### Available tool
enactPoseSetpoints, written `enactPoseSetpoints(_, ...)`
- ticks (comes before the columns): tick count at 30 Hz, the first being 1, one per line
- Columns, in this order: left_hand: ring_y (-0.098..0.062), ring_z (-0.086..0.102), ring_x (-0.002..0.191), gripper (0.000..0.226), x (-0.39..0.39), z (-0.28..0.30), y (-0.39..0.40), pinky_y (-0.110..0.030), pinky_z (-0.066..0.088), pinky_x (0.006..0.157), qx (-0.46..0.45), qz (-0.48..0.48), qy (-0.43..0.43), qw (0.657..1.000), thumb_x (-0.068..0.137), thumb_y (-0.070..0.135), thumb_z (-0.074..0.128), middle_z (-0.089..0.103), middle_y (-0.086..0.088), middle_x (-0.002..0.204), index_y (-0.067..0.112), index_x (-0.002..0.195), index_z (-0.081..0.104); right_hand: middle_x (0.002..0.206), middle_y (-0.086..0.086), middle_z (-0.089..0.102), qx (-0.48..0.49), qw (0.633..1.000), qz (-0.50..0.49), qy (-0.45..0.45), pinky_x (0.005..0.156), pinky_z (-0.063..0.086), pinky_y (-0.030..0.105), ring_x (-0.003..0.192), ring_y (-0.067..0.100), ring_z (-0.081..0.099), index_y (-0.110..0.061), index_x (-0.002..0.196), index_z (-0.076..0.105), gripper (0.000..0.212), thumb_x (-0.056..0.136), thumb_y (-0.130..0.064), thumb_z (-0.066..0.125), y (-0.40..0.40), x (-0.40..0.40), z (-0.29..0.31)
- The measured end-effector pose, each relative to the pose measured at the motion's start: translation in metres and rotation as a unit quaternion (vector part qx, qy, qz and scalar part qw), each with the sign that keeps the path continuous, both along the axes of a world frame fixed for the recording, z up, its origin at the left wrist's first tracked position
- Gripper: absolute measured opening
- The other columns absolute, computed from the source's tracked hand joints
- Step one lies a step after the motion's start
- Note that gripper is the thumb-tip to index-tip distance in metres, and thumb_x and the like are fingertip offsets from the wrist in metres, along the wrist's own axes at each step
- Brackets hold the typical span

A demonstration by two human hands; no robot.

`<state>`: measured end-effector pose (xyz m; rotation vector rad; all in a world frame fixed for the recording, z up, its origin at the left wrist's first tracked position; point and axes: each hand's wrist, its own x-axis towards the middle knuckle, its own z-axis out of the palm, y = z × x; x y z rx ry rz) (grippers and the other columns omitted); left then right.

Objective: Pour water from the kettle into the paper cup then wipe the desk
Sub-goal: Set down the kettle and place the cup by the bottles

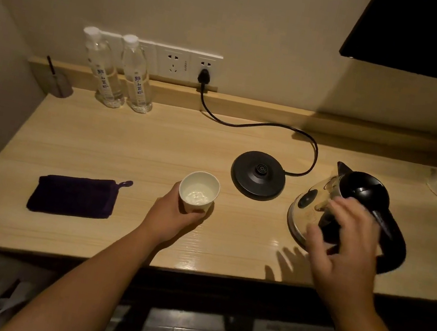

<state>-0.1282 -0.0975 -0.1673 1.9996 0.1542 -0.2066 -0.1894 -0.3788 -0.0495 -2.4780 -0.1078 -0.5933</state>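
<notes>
While the left hand [173,217] is gripping the cup [198,192] at frame centre, the right hand [344,240] is hovering with fingers spread, unclenched, over the kettle [364,191] at right, off its base [259,174]. Water is already showing in the cup. The cloth [73,195] is lying lower left on the desk [127,143]; reaching it cleanly probably means letting the cup go gently first.

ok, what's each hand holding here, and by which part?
Left hand grips the paper cup around its lower side wall. Right hand is open and blurred in front of the kettle, holding nothing.
</notes>
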Motion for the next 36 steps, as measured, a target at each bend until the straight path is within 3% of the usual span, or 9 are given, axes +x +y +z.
enactPoseSetpoints(2, -0.009, 0.052, 0.109, 0.079, 0.000, 0.005, 0.002, -0.013, 0.038, 0.076, 0.001, -0.011, 0.009, 1.000, 0.075, 0.034, 0.082, 0.055, 0.014, 0.117, 0.032, 0.140, 0.037, 0.135, -0.009, 0.043, 0.032, 0.986, 0.086, 0.140, 0.101, 0.035, 0.030, 0.121, 0.002, 0.036, -0.018, 0.137, 0.046, 0.050, 0.091, -0.036, 0.056, 0.042, 0.014, -0.021)
enactPoseSetpoints(4, -0.008, 0.052, 0.112, 0.079, -0.001, 0.011, 0.004, -0.014, 0.038, 0.078, 0.005, -0.025, 0.013, 1.000, 0.076, 0.036, 0.081, 0.054, 0.017, 0.119, 0.035, 0.140, 0.036, 0.148, -0.007, 0.037, 0.063, 0.948, 0.128, 0.285, 0.099, 0.033, 0.023, 0.128, 0.004, 0.037, -0.022, 0.146, 0.033, 0.063, 0.091, -0.036, 0.060, 0.072, 0.031, -0.048)
enactPoseSetpoints(8, -0.002, 0.044, 0.120, 0.082, -0.004, 0.020, 0.013, -0.023, 0.039, 0.096, -0.011, -0.026, 0.017, 0.999, 0.076, 0.039, 0.081, 0.046, 0.022, 0.132, 0.042, 0.142, 0.032, 0.159, -0.005, 0.023, 0.112, 0.902, 0.156, 0.387, 0.107, 0.030, 0.031, 0.142, 0.015, 0.028, -0.029, 0.153, 0.011, 0.086, 0.087, -0.034, 0.066, 0.105, 0.064, -0.083)
enactPoseSetpoints(10, -0.001, 0.045, 0.123, 0.078, -0.004, 0.020, 0.017, -0.029, 0.040, 0.102, -0.028, -0.026, 0.029, 0.999, 0.074, 0.038, 0.082, 0.049, 0.024, 0.134, 0.045, 0.139, 0.037, 0.151, -0.010, 0.037, 0.165, 0.888, 0.171, 0.393, 0.100, 0.040, 0.029, 0.135, 0.013, 0.039, -0.037, 0.149, 0.018, 0.085, 0.081, -0.038, 0.070, 0.115, 0.072, -0.089)
enactPoseSetpoints(12, -0.003, 0.050, 0.122, 0.069, -0.001, 0.019, 0.019, -0.037, 0.045, 0.103, -0.072, -0.022, 0.050, 0.996, 0.073, 0.037, 0.083, 0.056, 0.024, 0.129, 0.049, 0.130, 0.047, 0.130, -0.017, 0.052, 0.213, 0.880, 0.170, 0.390, 0.085, 0.043, 0.020, 0.120, 0.008, 0.050, -0.041, 0.139, 0.032, 0.073, 0.078, -0.041, 0.072, 0.124, 0.075, -0.088)
enactPoseSetpoints(16, 0.000, 0.052, 0.119, 0.065, 0.012, 0.020, 0.028, -0.038, 0.046, 0.102, -0.068, -0.027, 0.035, 0.997, 0.075, 0.037, 0.080, 0.058, 0.026, 0.124, 0.049, 0.130, 0.047, 0.112, -0.024, 0.053, 0.240, 0.885, 0.157, 0.367, 0.077, 0.041, 0.015, 0.105, 0.002, 0.053, -0.036, 0.130, 0.041, 0.065, 0.076, -0.034, 0.077, 0.137, 0.089, -0.088)
enactPoseSetpoints(22, -0.004, 0.052, 0.120, 0.062, 0.067, 0.033, 0.064, -0.024, 0.043, 0.097, -0.010, -0.053, -0.011, 0.998, 0.083, 0.028, 0.074, 0.057, 0.018, 0.128, 0.038, 0.136, 0.043, 0.122, -0.012, 0.056, 0.221, 0.902, 0.155, 0.338, 0.090, 0.046, 0.029, 0.113, 0.011, 0.054, -0.031, 0.136, 0.039, 0.066, 0.079, -0.026, 0.073, 0.170, 0.141, -0.086)
enactPoseSetpoints(27, -0.007, 0.053, 0.121, 0.069, 0.127, 0.029, 0.092, -0.038, 0.044, 0.103, 0.006, -0.064, -0.025, 0.998, 0.078, 0.033, 0.071, 0.057, 0.013, 0.132, 0.034, 0.141, 0.043, 0.132, -0.005, 0.053, 0.217, 0.912, 0.143, 0.317, 0.091, 0.041, 0.025, 0.114, 0.009, 0.049, -0.026, 0.141, 0.037, 0.066, 0.084, -0.018, 0.069, 0.201, 0.197, -0.088)
enactPoseSetpoints(36, -0.011, 0.052, 0.123, 0.072, 0.211, 0.014, 0.109, -0.039, 0.042, 0.105, 0.002, -0.071, -0.035, 0.997, 0.080, 0.027, 0.074, 0.057, 0.009, 0.134, 0.031, 0.143, 0.040, 0.136, -0.004, 0.053, 0.229, 0.921, 0.123, 0.291, 0.098, 0.044, 0.033, 0.123, 0.015, 0.050, -0.028, 0.143, 0.036, 0.071, 0.083, -0.021, 0.072, 0.224, 0.275, -0.107)
